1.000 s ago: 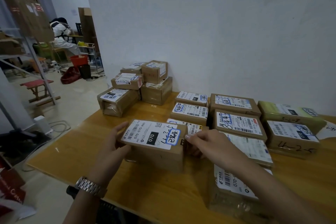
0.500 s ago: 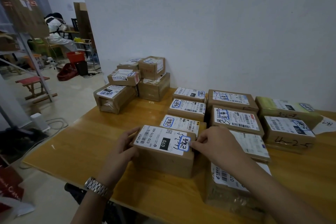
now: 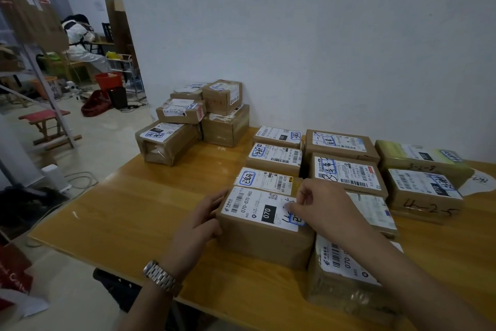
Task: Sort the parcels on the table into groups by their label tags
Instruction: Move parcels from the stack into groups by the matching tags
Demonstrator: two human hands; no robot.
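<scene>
1. The parcel in hand [image 3: 264, 226] is a brown box with a white label marked 070. It now sits on the counter [image 3: 128, 204] at the near end of a column of labelled boxes. A second ago it was held further left and away from the column; it has since been slid right and in, so its far edge now lies against the next parcel [image 3: 264, 180] in that column.

2. This suggests the box has been assigned to its group, and the placing step looks almost finished.

3. The left hand [image 3: 198, 226] is flat against the box's left side, fingers open and pressing rather than wrapped around it.

4. The right hand [image 3: 322, 210] has shifted from the box's right edge onto the top. Its fingertips [image 3: 288, 205] are pinched together at the blue-outlined tag on the label, possibly pressing or picking at it; I cannot tell which.

5. Just right of the held box is a 070 parcel [image 3: 346, 277] partly under the right forearm.

6. Further out, two more columns of parcels run toward the wall, and an unsorted-looking stack [image 3: 198, 118] stands at the far left corner.

7. Judging by that stack, much sorting remains.
</scene>
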